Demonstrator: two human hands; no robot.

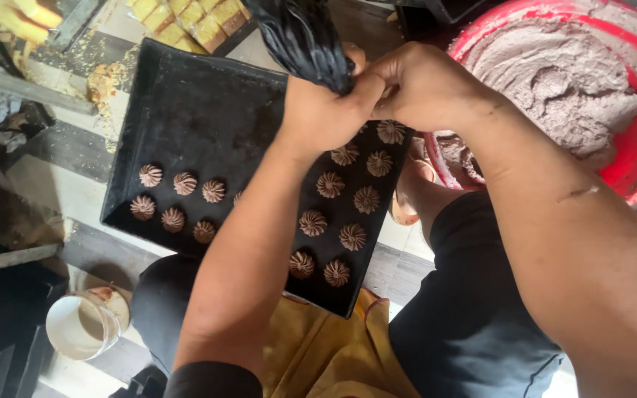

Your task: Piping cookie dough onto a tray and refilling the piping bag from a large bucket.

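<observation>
Left hand [322, 110]: I see it clenched around the black piping bag [300, 37].
Right hand [418, 85]: pinching the bag's neck beside it.
Bag position: above the black tray [186, 118] of piped rosettes [329, 184].

This is a small floor-level bakery: a black baking tray [186, 110] of piped rosettes [331, 185], a red dough basin [632, 147] at two o'clock, cut cake pieces [186, 18] at twelve.

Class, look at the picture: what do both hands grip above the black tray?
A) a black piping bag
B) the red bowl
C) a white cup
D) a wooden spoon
A: the left hand and right hand clasp the twisted black piping bag over the tray.
</observation>
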